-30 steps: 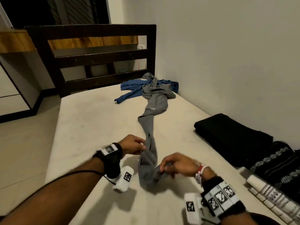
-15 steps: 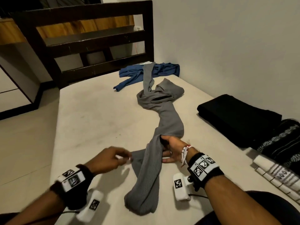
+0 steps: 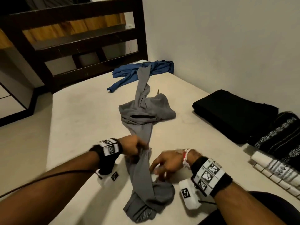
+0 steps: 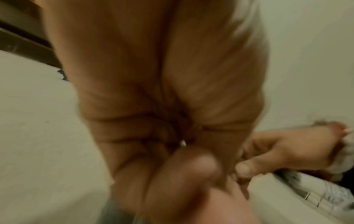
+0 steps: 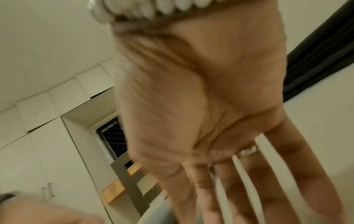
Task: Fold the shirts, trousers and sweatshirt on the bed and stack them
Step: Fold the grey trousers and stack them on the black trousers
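Note:
Grey trousers lie twisted lengthwise along the cream bed, one leg bunched near me. My left hand grips that leg with curled fingers and lifts it a little. In the left wrist view my left hand is a closed fist. My right hand hovers just right of the leg, holding nothing. The right wrist view shows the right hand's fingers straight and spread. A crumpled blue shirt lies at the bed's far end, under the far trouser leg.
Folded clothes sit along the wall on the right: a black piece, a black-and-white patterned one and a white patterned one. A dark wooden bed frame stands at the far end. The floor drops off to the left.
The trousers have slid toward me. My left hand moved in and took hold of the leg; my right hand let go of it and dropped back, open.

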